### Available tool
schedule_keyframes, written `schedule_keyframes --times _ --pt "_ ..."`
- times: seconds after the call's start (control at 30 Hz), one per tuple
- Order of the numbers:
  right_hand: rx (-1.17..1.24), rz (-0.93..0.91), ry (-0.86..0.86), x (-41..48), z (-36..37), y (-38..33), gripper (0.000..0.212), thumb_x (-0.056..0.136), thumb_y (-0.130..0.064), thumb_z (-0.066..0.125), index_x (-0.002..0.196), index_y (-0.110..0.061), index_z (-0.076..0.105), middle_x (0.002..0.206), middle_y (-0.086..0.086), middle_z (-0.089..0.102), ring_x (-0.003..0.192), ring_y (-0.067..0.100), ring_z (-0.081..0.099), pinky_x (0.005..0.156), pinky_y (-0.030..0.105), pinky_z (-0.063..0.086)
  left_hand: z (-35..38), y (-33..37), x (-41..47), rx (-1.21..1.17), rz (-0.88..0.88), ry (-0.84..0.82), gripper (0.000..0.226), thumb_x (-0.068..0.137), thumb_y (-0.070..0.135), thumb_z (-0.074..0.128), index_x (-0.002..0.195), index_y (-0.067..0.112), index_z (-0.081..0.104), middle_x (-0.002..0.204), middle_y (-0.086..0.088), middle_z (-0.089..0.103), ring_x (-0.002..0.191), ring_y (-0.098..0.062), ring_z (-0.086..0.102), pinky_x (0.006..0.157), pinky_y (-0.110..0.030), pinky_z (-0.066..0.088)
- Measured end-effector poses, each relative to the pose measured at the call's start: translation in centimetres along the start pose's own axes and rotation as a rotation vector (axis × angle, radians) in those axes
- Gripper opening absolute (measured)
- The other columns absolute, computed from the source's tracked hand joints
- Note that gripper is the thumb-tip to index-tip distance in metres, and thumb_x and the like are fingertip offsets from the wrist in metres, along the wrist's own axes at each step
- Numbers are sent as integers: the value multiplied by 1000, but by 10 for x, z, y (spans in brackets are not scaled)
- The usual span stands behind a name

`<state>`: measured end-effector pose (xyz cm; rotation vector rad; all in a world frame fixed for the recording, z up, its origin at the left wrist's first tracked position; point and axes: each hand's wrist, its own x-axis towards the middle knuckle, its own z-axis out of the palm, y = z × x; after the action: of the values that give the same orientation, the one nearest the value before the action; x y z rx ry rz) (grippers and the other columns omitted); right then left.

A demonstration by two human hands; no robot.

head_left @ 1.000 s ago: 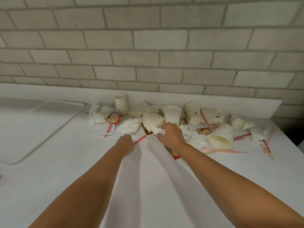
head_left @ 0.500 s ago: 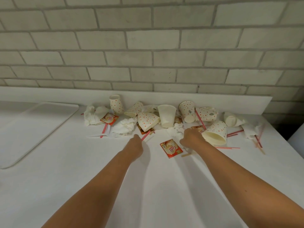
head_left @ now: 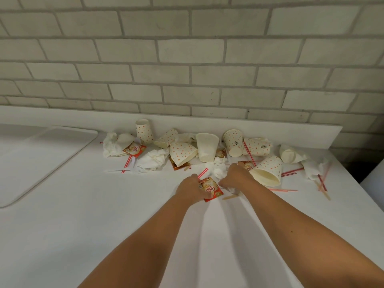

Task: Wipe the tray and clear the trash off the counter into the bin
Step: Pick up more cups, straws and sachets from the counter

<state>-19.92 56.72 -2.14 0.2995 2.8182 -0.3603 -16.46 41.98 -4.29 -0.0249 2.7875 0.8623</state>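
Trash lies along the back of the white counter: several dotted paper cups such as one on its side, a plain white cup, crumpled tissues, red straws and creamer packets. My left hand is curled round a red-and-white straw and touches a red creamer packet. Just right of it, my right hand grips a scrap of white tissue. A white tray lies flat at the left.
A brick wall with a low white ledge closes the back. A plastic fork and a wooden stirrer lie on the counter. The counter ends at the right, where a white object's edge shows.
My left hand moved right along the front of the pile to the creamer packet. My right hand swung right to the big dotted cup, then back left, so the hands are now close together.
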Motion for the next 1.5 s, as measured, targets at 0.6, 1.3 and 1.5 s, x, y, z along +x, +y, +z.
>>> schedule_keyframes --times 0.6,1.3,1.5 --pt "169 -31 -58 -6 -6 -2 101 56 -53 82 138 -9 40 126 8 56 116 24 56 97 37 50 -16 -37 -26 -43 -165 40 34 87 35 61 108 9 64 108 -7 67 100 -22 62 81 -28 47" --pt "396 -321 -25 -99 0 -89 70 78 -36 74 131 -5 42 117 7 52 102 21 52 73 30 44 -73 -117 -106 -486 -299 62 20 92 20 47 97 8 62 89 -6 64 74 -17 55 59 -22 42" --pt "402 -577 -202 -173 37 -185 68 81 -42 69 135 -11 40 129 4 50 114 23 53 75 32 48 -137 -194 -180 -486 -384 154 23 88 23 52 68 13 52 60 2 40 49 -12 29 45 -21 20"
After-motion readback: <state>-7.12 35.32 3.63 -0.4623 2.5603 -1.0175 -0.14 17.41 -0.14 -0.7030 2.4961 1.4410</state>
